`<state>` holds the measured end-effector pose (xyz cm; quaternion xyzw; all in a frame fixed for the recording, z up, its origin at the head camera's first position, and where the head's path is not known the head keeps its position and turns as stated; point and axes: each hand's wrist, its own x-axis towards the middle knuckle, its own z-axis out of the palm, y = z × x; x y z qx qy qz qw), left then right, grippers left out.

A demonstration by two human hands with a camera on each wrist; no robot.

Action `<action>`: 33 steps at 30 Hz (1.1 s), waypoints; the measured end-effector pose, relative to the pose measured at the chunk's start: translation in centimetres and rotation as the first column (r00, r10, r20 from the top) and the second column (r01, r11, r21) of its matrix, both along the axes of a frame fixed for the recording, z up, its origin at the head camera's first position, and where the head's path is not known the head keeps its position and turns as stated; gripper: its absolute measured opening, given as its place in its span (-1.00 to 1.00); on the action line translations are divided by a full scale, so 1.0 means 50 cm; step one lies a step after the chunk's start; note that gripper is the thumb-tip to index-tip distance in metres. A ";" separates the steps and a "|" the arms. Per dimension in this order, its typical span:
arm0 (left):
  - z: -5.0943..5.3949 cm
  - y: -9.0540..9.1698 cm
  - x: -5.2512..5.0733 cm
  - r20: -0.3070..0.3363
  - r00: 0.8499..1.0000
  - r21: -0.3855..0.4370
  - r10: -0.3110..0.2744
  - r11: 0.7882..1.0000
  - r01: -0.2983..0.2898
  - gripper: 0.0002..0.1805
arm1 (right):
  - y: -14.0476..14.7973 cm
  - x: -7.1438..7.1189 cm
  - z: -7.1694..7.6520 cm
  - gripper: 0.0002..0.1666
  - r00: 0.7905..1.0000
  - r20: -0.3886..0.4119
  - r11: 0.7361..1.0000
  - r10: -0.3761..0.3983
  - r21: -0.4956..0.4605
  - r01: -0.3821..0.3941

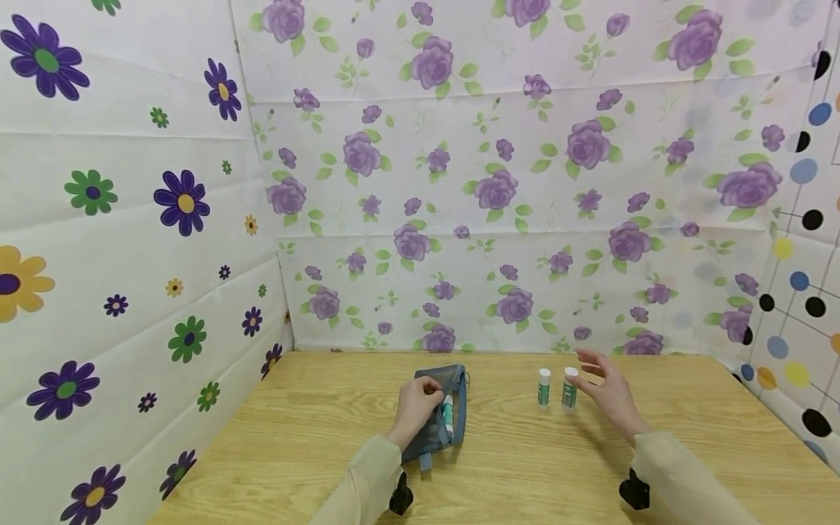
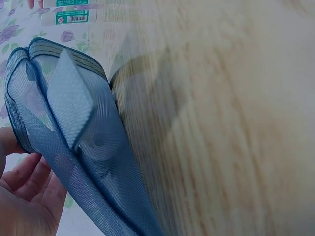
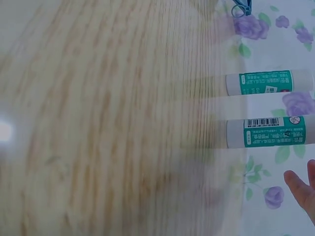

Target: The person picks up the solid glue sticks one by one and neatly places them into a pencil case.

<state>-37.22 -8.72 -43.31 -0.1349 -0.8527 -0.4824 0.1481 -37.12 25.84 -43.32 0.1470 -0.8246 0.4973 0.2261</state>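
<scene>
My left hand [image 1: 417, 405] pinches the upper edge of a blue mesh zip pouch [image 1: 429, 440], which stands with its mouth open. Inside the mouth a green and white glue stick [image 1: 448, 414] shows. From the left wrist view, thumb and fingers lie on either side of the pouch's [image 2: 101, 142] rim. To the right, two more glue sticks stand upright on the table, a left one [image 1: 544, 388] and a right one [image 1: 569, 389]. Beside the right one my right hand [image 1: 612, 394] is spread, its fingers [image 3: 297, 187] apart from the stick in the right wrist view.
The wooden table [image 1: 512, 467] meets a floral cloth wall [image 1: 459, 292] at the back. Cloth walls also stand at left [image 1: 131, 255] and right [image 1: 794, 313]. A fabric tab [image 1: 426, 462] hangs from the pouch's near end.
</scene>
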 end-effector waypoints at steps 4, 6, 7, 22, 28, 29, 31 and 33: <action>0.001 0.000 0.001 0.001 1.000 0.000 -0.002 1.000 0.002 -0.93 | 0.025 -0.049 -0.052 -0.27 0.999 -0.024 0.999 -0.038 0.005 0.038; 0.000 -0.001 0.001 0.002 1.000 0.000 -0.003 1.000 0.003 -0.93 | 0.045 -0.088 -0.092 -0.25 0.998 -0.040 0.998 -0.056 0.008 0.057; 0.000 -0.001 0.001 0.001 1.000 -0.001 -0.003 1.000 0.003 -0.93 | 0.053 -0.104 -0.109 -0.24 0.996 -0.052 0.997 -0.069 0.016 0.070; -0.004 -0.003 -0.004 0.003 1.000 -0.001 0.006 1.000 -0.006 -0.93 | 0.005 -0.026 -0.041 -0.35 1.000 0.011 1.000 -0.025 -0.003 0.025; -0.003 -0.002 -0.003 0.004 1.000 -0.001 0.009 1.000 -0.009 -0.93 | -0.002 -0.011 -0.025 -0.34 0.997 0.071 0.999 0.013 -0.041 -0.010; -0.003 -0.001 -0.002 0.004 1.000 0.000 0.009 1.000 -0.009 -0.94 | -0.002 -0.010 -0.025 -0.33 0.997 0.078 0.999 0.017 -0.045 -0.014; -0.002 -0.001 -0.002 0.004 1.000 0.000 0.009 1.000 -0.009 -0.94 | 0.000 -0.009 -0.024 -0.31 0.996 0.088 0.999 0.024 -0.051 -0.019; -0.001 0.000 -0.003 0.003 1.000 0.000 0.010 1.000 -0.010 -0.94 | 0.001 -0.010 -0.026 -0.31 0.995 0.092 0.998 0.028 -0.058 -0.022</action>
